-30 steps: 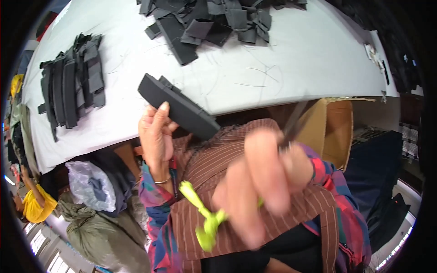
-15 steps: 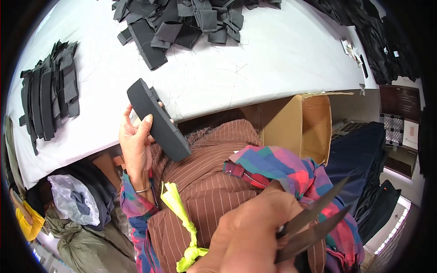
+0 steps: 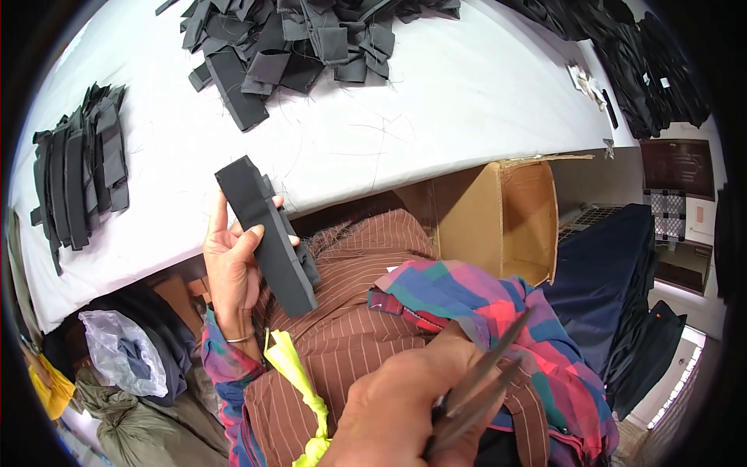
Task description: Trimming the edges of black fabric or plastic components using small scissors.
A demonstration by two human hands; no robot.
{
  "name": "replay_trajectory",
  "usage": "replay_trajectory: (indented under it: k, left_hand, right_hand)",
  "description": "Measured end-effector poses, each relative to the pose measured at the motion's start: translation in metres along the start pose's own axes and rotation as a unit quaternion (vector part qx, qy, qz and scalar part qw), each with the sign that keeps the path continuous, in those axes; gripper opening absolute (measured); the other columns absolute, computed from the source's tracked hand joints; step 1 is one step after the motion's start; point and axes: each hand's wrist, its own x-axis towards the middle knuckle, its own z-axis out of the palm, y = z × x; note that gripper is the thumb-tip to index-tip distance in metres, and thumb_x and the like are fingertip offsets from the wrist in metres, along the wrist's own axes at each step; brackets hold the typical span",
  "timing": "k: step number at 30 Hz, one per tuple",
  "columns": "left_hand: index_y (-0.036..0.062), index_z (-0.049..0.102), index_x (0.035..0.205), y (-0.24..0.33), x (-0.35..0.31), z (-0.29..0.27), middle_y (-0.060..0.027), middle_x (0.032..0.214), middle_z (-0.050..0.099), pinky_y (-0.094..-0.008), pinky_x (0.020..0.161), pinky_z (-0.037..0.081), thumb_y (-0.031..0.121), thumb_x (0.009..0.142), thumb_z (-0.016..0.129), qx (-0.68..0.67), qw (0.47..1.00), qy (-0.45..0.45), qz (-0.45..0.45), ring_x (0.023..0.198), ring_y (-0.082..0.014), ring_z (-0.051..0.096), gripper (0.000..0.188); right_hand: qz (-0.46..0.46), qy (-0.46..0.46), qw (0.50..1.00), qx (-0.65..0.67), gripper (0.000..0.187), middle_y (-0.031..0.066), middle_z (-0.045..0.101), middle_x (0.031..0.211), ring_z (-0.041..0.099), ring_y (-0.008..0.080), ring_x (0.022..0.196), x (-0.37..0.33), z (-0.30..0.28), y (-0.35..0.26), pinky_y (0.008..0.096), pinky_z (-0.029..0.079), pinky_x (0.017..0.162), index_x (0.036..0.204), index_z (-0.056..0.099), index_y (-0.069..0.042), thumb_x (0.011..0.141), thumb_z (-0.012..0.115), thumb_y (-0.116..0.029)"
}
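My left hand [image 3: 232, 261] grips a folded black fabric strip [image 3: 268, 237] at the table's front edge, the thumb on its face and fingertips showing along its far side. The strip stands at a slant, its lower end over my brown pinstriped apron [image 3: 354, 300]. In my right hand [image 3: 405, 401], close to the camera, is a pair of thread snips [image 3: 482, 381]. Their two pointed blades stick out to the upper right, a narrow gap between them. The snips are well apart from the strip. The handles are hidden in my fist.
A loose pile of black fabric pieces [image 3: 292, 43] lies on the white-covered table [image 3: 436, 101]; a neater row of strips [image 3: 82, 167] is at its left. Under the edge stands an open cardboard box [image 3: 478, 214]. Navy cloth [image 3: 599, 261] hangs right; a clear plastic bag [image 3: 124, 350] sits lower left.
The snips have shifted left and their blades have come closer together. My left hand still grips the strip, which has moved slightly down and turned a little. The view has shifted slightly.
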Motion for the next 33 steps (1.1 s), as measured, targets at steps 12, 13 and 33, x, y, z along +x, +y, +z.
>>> replay_trajectory:
  k: [12,13,33]
  left_hand:
    - [0.006,0.024,0.148,0.003,-0.017,-0.001,-0.0276,0.108,0.062,-0.0356,0.067,0.058,-0.012,0.074,0.042,-0.013,0.995,-0.078,-0.062,0.074,-0.0317,0.069,0.078]
    - [0.0042,0.024,0.147,0.005,-0.018,0.0,-0.0269,0.109,0.061,-0.0352,0.067,0.058,-0.012,0.073,0.041,-0.001,0.993,-0.091,-0.072,0.075,-0.0316,0.069,0.078]
    - [0.0005,0.026,0.146,0.023,-0.048,0.01,-0.0217,0.118,0.055,-0.0328,0.062,0.059,-0.015,0.072,0.038,0.024,0.984,-0.13,-0.121,0.086,-0.0267,0.066,0.077]
  right_hand:
    - [-0.146,-0.019,0.122,-0.982,0.036,0.004,0.053,0.076,0.057,0.0226,0.074,0.033,-0.083,-0.137,0.0349,0.047,0.068,0.112,0.066,-0.02,0.077,0.068,-0.026]
    - [-0.13,-0.016,0.114,-0.985,0.034,0.0031,0.054,0.077,0.056,0.0216,0.075,0.032,-0.084,-0.137,0.0346,0.046,0.069,0.11,0.066,-0.02,0.077,0.069,-0.026]
    - [-0.109,-0.084,0.057,-0.989,0.031,0.0014,0.051,0.075,0.054,0.0206,0.074,0.017,-0.092,-0.13,0.0336,0.041,0.068,0.106,0.069,-0.027,0.078,0.062,-0.015]
